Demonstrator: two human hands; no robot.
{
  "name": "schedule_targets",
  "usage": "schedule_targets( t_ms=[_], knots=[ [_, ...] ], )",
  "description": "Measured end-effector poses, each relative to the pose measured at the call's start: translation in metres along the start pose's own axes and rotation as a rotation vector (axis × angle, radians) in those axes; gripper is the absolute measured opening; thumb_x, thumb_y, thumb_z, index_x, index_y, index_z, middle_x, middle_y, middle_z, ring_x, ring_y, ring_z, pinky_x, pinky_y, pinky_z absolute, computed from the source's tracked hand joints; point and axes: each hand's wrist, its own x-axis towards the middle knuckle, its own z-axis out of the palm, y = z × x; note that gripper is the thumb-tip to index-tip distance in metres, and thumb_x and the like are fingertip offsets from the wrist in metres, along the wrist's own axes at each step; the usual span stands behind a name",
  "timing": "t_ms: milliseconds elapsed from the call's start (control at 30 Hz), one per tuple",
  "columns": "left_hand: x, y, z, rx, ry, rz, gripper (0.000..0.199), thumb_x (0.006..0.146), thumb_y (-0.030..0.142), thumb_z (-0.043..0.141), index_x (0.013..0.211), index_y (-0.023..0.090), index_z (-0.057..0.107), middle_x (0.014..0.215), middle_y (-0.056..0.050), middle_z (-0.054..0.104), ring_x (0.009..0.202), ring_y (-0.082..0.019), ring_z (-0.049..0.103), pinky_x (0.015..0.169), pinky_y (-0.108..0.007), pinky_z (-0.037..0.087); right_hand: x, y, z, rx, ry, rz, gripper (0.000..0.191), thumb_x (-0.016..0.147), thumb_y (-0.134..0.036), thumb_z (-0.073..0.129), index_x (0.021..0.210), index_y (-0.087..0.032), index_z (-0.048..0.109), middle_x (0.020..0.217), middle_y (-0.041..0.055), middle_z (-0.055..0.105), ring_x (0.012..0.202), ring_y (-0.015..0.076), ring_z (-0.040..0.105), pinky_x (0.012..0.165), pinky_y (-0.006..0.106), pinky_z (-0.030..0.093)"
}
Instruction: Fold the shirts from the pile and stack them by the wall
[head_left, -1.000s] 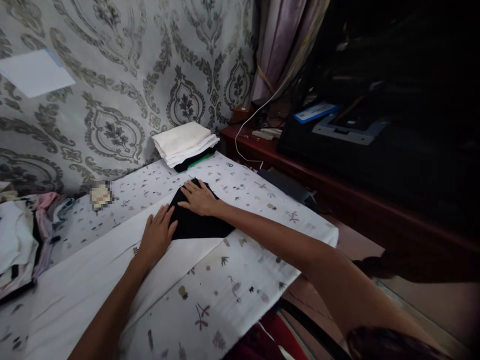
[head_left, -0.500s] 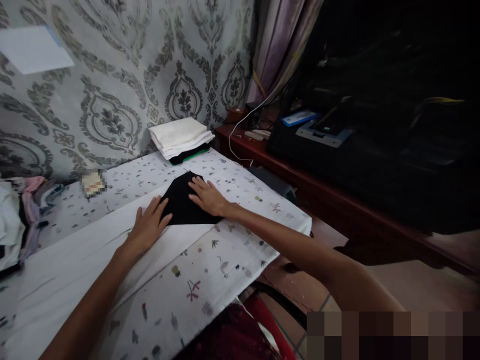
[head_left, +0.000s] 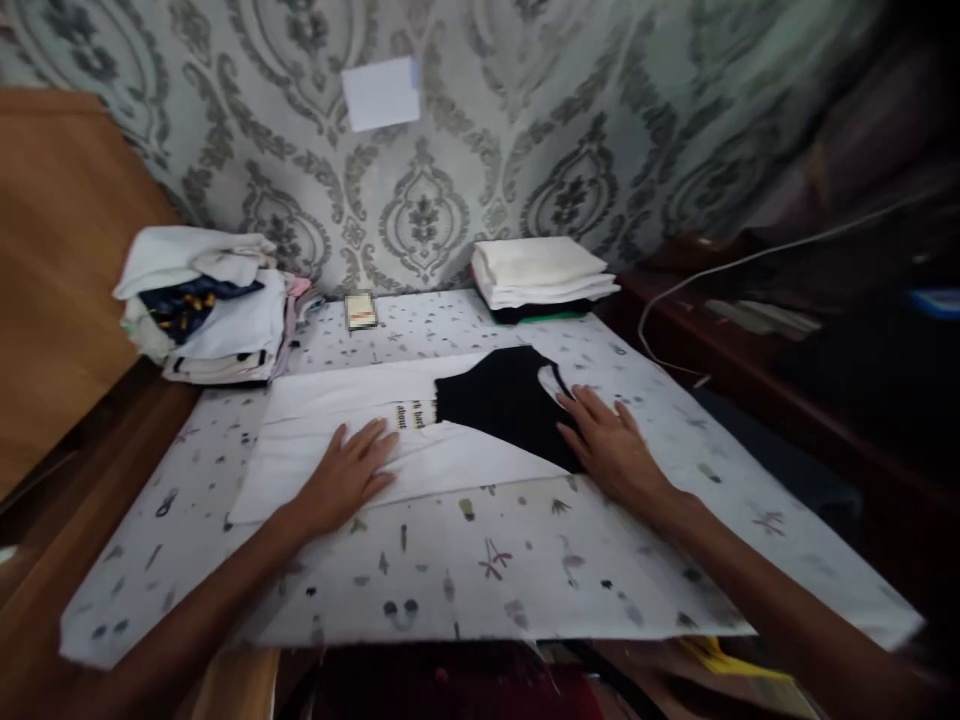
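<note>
A white garment with a black upper part (head_left: 499,395) and small printed lettering lies flat, folded into a long strip. My left hand (head_left: 349,470) rests with fingers spread on the white part (head_left: 322,405), just left of the lettering. At the right end, near the neck opening, my right hand (head_left: 611,440) lies on the edge of the black part, its fingers apart. Neither hand grips the cloth.
The patterned sheet (head_left: 420,590) covers the table. Folded clothes (head_left: 540,265) are stacked at the back right, a larger pile of clothes (head_left: 225,310) at the left. A small card-like item (head_left: 361,311) lies near the wall. A white cable (head_left: 645,320) runs at the right.
The view has turned left, showing the whole garment and the left pile. My left hand has moved off the black part onto the white; my right hand has shifted to the neck end.
</note>
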Motion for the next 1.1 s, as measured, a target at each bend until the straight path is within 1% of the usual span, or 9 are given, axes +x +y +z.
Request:
schedule_targets(
  t_ms=[100, 233, 333, 400, 533, 667, 867, 1000, 1100],
  knots=[
    [-0.029, -0.038, -0.014, -0.032, 0.051, -0.162, 0.047, 0.103, 0.044, 0.029, 0.139, 0.023, 0.052, 0.146, -0.011, 0.054, 0.134, -0.026, 0.048, 0.115, -0.05, 0.032, 0.016, -0.038, -0.007, 0.101, -0.012, -0.145, 0.044, 0.1, -0.037, 0.039, 0.135, -0.019, 0.059, 0.151, 0.0162, 0.049, 0.142, 0.031, 0.042, 0.113, 0.057, 0.039],
    [-0.049, -0.083, -0.041, -0.098, 0.062, -0.296, 0.033, 0.097, 0.039, 0.04, 0.114, 0.021, 0.062, 0.111, -0.01, 0.066, 0.104, -0.026, 0.059, 0.092, -0.041, 0.047, 0.05, -0.113, -0.008, 0.324, -0.154, -0.414, 0.038, 0.099, -0.029, 0.043, 0.131, -0.023, 0.063, 0.147, 0.0114, 0.054, 0.139, 0.0273, 0.047, 0.112, 0.05, 0.043],
    [-0.053, -0.098, -0.054, -0.141, 0.002, -0.343, 0.021, 0.092, 0.038, 0.046, 0.092, 0.022, 0.059, 0.09, -0.006, 0.063, 0.088, -0.024, 0.058, 0.078, -0.037, 0.047, 0.069, -0.16, 0.003, 0.409, -0.214, -0.534, 0.039, 0.098, -0.026, 0.045, 0.133, -0.022, 0.061, 0.148, 0.0117, 0.053, 0.14, 0.0269, 0.046, 0.111, 0.048, 0.043],
    [-0.055, -0.1, -0.057, -0.17, 0.019, -0.375, 0.019, 0.092, 0.037, 0.045, 0.083, 0.022, 0.053, 0.084, -0.004, 0.06, 0.082, -0.022, 0.057, 0.074, -0.034, 0.045, 0.076, -0.178, 0.013, 0.415, -0.232, -0.555, 0.038, 0.098, -0.025, 0.045, 0.133, -0.02, 0.06, 0.148, 0.0145, 0.052, 0.14, 0.0279, 0.046, 0.111, 0.048, 0.043],
    [-0.059, -0.097, -0.055, -0.19, 0.08, -0.508, 0.011, 0.092, 0.032, 0.043, 0.087, 0.023, 0.05, 0.089, -0.003, 0.061, 0.084, -0.021, 0.058, 0.074, -0.033, 0.043, 0.082, -0.189, 0.022, 0.441, -0.238, -0.527, 0.028, 0.097, -0.023, 0.047, 0.12, -0.017, 0.062, 0.139, 0.0161, 0.058, 0.134, 0.0289, 0.05, 0.108, 0.047, 0.043],
    [-0.063, -0.096, -0.052, -0.171, 0.063, -0.56, 0.01, 0.092, 0.029, 0.042, 0.093, 0.024, 0.051, 0.09, -0.002, 0.064, 0.085, -0.022, 0.06, 0.075, -0.034, 0.043, 0.088, -0.193, 0.018, 0.495, -0.258, -0.446, 0.014, 0.093, -0.016, 0.046, 0.094, -0.019, 0.059, 0.111, 0.0119, 0.067, 0.11, 0.0252, 0.06, 0.094, 0.041, 0.048],
    [-0.067, -0.091, -0.048, -0.038, 0.113, -0.576, 0.027, 0.091, 0.019, 0.038, 0.111, 0.021, 0.055, 0.112, -0.01, 0.064, 0.104, -0.026, 0.061, 0.086, -0.039, 0.049, 0.093, -0.201, 0.017, 0.454, -0.207, -0.383, 0.017, 0.095, -0.016, 0.04, 0.089, -0.021, 0.056, 0.1, 0.0104, 0.066, 0.094, 0.0239, 0.059, 0.085, 0.039, 0.048],
    [-0.064, -0.076, -0.043, 0.162, 0.17, -0.592, 0.045, 0.088, 0.008, 0.035, 0.127, 0.014, 0.056, 0.135, -0.02, 0.057, 0.126, -0.034, 0.052, 0.104, -0.053, 0.042, 0.087, -0.207, 0.019, 0.347, -0.126, -0.375, 0.027, 0.095, -0.015, 0.037, 0.109, -0.016, 0.06, 0.119, 0.0166, 0.066, 0.112, 0.0287, 0.059, 0.095, 0.045, 0.046],
    [-0.062, -0.059, -0.033, 0.04, 0.146, -0.404, 0.044, 0.093, 0.016, 0.036, 0.134, 0.019, 0.053, 0.146, -0.013, 0.053, 0.133, -0.028, 0.048, 0.111, -0.049, 0.04, 0.08, -0.21, 0.023, 0.358, -0.084, -0.451, 0.038, 0.097, -0.018, 0.036, 0.129, -0.017, 0.057, 0.143, 0.0172, 0.054, 0.132, 0.029, 0.049, 0.106, 0.049, 0.042]
  ],
)
